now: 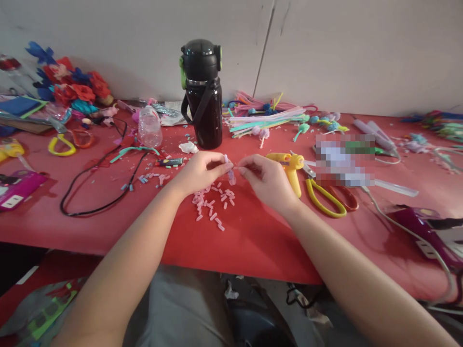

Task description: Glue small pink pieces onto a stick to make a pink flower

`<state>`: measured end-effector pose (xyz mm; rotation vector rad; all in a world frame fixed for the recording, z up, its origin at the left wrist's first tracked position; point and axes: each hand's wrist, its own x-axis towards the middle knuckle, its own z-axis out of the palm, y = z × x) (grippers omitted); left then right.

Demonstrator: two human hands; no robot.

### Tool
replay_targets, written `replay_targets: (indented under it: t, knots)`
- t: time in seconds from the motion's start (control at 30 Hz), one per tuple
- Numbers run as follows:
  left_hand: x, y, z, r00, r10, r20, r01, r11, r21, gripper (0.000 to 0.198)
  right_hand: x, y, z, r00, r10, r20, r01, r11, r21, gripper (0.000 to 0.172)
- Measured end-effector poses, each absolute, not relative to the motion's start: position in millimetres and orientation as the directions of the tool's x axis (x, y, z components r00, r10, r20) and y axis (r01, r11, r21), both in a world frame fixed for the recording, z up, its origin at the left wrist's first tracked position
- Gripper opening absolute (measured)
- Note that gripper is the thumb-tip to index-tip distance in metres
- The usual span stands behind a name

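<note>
My left hand (202,169) is closed, thumb and forefinger pinching a short lilac fuzzy stem piece (230,176) that sticks out above and below the fingertips. Just to its right, my right hand (265,179) has its fingertips pressed together. Something thin and pale seems to show at its tips, too small to name. Below both hands, a loose heap of short cut pink fuzzy stem pieces (210,207) lies on the red tabletop (249,246). A yellow glue gun (292,173) rests just beyond my right hand.
Scissors (327,198) with yellow and red handles lie at the right. A black bottle (208,115) stands behind the hands, with bundled fuzzy stems (267,120) beside it. A black cable (77,185), clear plastic cup (149,127) and more scissors (62,145) are at left.
</note>
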<state>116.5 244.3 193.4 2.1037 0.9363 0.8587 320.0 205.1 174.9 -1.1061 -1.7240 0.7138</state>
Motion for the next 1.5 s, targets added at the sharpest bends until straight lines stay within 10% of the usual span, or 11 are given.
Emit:
replay_targets:
  t: [0.4,0.87,1.5]
  knots:
    - [120,242,194,0.540,0.799,0.264,0.329,-0.490,0.807,0.036,321,208,177,-0.206,0.893,0.401,0.489,0.449,-0.748,0.010]
    - [124,237,203,0.538,0.784,0.310,0.289,-0.517,0.806,0.039,324,204,189,-0.345,0.908,0.238,0.131,0.298,-0.945,0.025]
    - [117,244,197,0.311,0.859,0.406,0.287,-0.492,0.822,0.036,326,210,179,0.002,0.996,0.084,0.095,0.083,-0.992,0.024]
